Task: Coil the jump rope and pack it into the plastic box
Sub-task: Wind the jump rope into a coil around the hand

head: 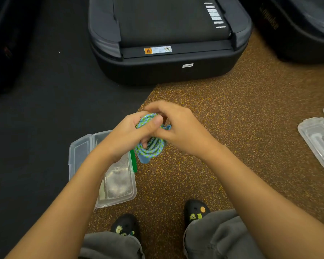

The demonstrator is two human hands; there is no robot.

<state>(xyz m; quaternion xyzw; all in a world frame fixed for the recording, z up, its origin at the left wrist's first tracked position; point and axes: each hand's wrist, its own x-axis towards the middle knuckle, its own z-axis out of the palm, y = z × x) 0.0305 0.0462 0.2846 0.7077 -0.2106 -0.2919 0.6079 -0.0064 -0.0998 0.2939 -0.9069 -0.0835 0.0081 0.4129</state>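
Both hands (153,131) clamp the coiled jump rope (151,146), hiding its handles and the plastic box's (120,184) far end.

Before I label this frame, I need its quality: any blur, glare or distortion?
Head view: sharp on the jump rope and both hands, left hand, right hand; wide-angle bending at the edges; faint glare on the plastic box; dark upper-left corner.

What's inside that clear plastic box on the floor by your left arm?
The plastic box lies open and looks empty; only blurry reflections show through its clear bottom. The left hand and forearm cover its far end, so that part is hidden. The jump rope isn't inside yet.
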